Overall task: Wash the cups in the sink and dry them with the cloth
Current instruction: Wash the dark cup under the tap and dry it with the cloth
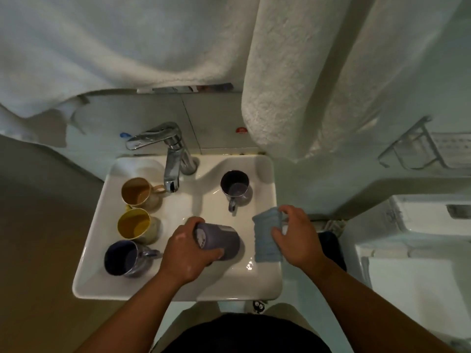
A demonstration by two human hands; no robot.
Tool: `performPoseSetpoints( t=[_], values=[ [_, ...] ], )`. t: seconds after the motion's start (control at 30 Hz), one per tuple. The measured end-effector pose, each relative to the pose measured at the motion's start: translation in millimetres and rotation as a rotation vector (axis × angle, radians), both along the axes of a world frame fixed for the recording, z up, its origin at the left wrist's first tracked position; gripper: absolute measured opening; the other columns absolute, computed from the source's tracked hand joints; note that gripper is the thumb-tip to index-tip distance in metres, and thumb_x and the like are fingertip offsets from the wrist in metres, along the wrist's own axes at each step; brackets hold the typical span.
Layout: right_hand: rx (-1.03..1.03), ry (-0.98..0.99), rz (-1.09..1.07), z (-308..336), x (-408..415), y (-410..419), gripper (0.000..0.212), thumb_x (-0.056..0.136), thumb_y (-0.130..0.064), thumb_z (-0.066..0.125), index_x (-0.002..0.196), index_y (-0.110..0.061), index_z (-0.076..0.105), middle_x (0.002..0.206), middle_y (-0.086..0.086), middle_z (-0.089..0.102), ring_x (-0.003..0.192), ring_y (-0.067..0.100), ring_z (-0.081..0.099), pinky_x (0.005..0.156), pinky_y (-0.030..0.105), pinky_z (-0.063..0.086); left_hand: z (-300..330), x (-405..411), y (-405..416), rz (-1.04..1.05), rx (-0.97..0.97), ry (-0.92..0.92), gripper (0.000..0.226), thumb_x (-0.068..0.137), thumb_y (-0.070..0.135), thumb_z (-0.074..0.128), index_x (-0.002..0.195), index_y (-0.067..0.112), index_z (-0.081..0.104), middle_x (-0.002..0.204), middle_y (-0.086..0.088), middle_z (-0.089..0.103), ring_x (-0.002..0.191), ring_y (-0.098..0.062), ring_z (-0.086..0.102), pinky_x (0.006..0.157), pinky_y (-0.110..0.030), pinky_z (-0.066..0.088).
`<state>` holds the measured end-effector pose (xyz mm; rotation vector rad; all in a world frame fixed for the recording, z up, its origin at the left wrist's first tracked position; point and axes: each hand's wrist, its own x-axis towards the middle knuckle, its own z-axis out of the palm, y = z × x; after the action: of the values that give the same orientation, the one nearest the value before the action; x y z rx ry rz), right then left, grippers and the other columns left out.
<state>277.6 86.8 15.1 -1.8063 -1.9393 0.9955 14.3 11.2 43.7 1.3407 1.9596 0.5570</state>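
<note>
Left hand (190, 247) fingers curl round the grey cup (219, 242), tipped over the sink (178, 289); right hand (297, 236) pinches the blue cloth (265, 235) beside it. Wet cup could slip from those fingers.

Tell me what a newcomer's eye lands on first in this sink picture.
First, the two hands over the white sink: the left hand grips a grey cup lying on its side above the basin, and the right hand pinches a blue cloth at the sink's right edge. Next, three cups line the left rim, tan, yellow and dark blue, with another dark cup upright near the chrome tap.
</note>
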Motion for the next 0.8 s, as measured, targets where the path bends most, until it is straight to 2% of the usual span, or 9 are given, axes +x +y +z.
performPoseSetpoints(
  t=[0.07, 0.13, 0.3, 0.4, 0.5, 0.6, 0.67, 0.8],
  values=[
    [-0.020, -0.010, 0.034, -5.5, -1.6, 9.9, 0.044, 0.089, -0.029, 0.070, 0.127, -0.018, 0.053, 0.117, 0.003, 0.058, 0.103, 0.018, 0.058, 0.091, 0.036, 0.050, 1.0, 1.2, -5.9, 0.017, -0.010, 0.005, 0.084, 0.060, 0.035, 0.095, 0.132, 0.027, 0.051, 0.114, 0.002, 0.061, 0.101, -0.020, 0.060, 0.077, -0.026, 0.054],
    [-0.048, 0.004, 0.040, -8.6, -3.4, 11.9, 0.043, 0.087, -0.027, 0.072, 0.125, -0.018, 0.054, 0.114, 0.002, 0.062, 0.100, 0.016, 0.059, 0.088, 0.031, 0.049, 3.0, 2.1, -10.0, 0.060, -0.017, -0.057, 0.086, 0.060, 0.037, 0.095, 0.133, 0.031, 0.051, 0.115, 0.004, 0.063, 0.100, -0.018, 0.062, 0.077, -0.027, 0.055],
    [-0.109, 0.097, -0.089, -10.0, 1.6, -2.0, 0.042, 0.084, -0.025, 0.079, 0.121, -0.019, 0.060, 0.103, -0.007, 0.063, 0.088, 0.009, 0.062, 0.078, 0.021, 0.047, 3.5, 3.5, -12.4, 0.189, -0.110, -0.367, 0.085, 0.045, 0.055, 0.091, 0.120, 0.049, 0.051, 0.122, 0.004, 0.062, 0.108, -0.024, 0.064, 0.087, -0.046, 0.061],
    [-0.130, 0.116, -0.147, -9.7, 8.5, -7.0, 0.033, 0.081, -0.024, 0.081, 0.110, -0.022, 0.064, 0.092, -0.010, 0.065, 0.083, 0.010, 0.064, 0.077, 0.023, 0.049, 3.8, 1.6, -13.7, 0.249, -0.133, -0.514, 0.082, 0.046, 0.043, 0.096, 0.117, 0.046, 0.054, 0.124, -0.003, 0.061, 0.108, -0.029, 0.065, 0.083, -0.046, 0.062],
    [-0.237, 0.204, -0.183, -9.2, 15.9, -10.1, 0.019, 0.079, -0.023, 0.081, 0.094, -0.027, 0.071, 0.085, -0.012, 0.072, 0.082, 0.011, 0.071, 0.082, 0.034, 0.058, 5.2, -4.6, -16.3, 0.308, -0.124, -0.639, 0.075, 0.057, 0.019, 0.098, 0.118, 0.032, 0.057, 0.126, -0.012, 0.060, 0.106, -0.033, 0.066, 0.079, -0.045, 0.063],
    [-0.248, 0.326, -0.182, 6.2, 16.4, -13.3, 0.015, 0.082, -0.017, 0.077, 0.086, -0.031, 0.073, 0.080, -0.009, 0.074, 0.077, 0.009, 0.071, 0.080, 0.038, 0.059, 8.3, -16.9, -19.6, 0.315, -0.128, -0.755, 0.086, 0.049, 0.029, 0.102, 0.123, 0.029, 0.058, 0.128, -0.012, 0.060, 0.109, -0.033, 0.066, 0.081, -0.044, 0.062],
    [-0.235, 0.413, -0.172, 28.7, 12.4, -15.3, 0.018, 0.089, -0.011, 0.070, 0.088, -0.028, 0.072, 0.081, -0.002, 0.074, 0.078, 0.013, 0.071, 0.077, 0.035, 0.058, 10.5, -24.5, -22.3, 0.304, -0.147, -0.809, 0.095, 0.041, 0.033, 0.101, 0.126, 0.029, 0.058, 0.128, -0.011, 0.060, 0.110, -0.033, 0.066, 0.081, -0.044, 0.061],
    [-0.249, 0.559, -0.054, 84.5, 2.4, -14.2, 0.022, 0.096, -0.011, 0.064, 0.109, -0.026, 0.072, 0.098, 0.003, 0.076, 0.088, 0.018, 0.073, 0.079, 0.033, 0.061, 17.5, -37.4, -24.5, 0.225, -0.181, -0.885, 0.087, 0.047, 0.020, 0.097, 0.124, 0.030, 0.061, 0.129, -0.017, 0.061, 0.109, -0.036, 0.067, 0.086, -0.052, 0.059]
  ],
)
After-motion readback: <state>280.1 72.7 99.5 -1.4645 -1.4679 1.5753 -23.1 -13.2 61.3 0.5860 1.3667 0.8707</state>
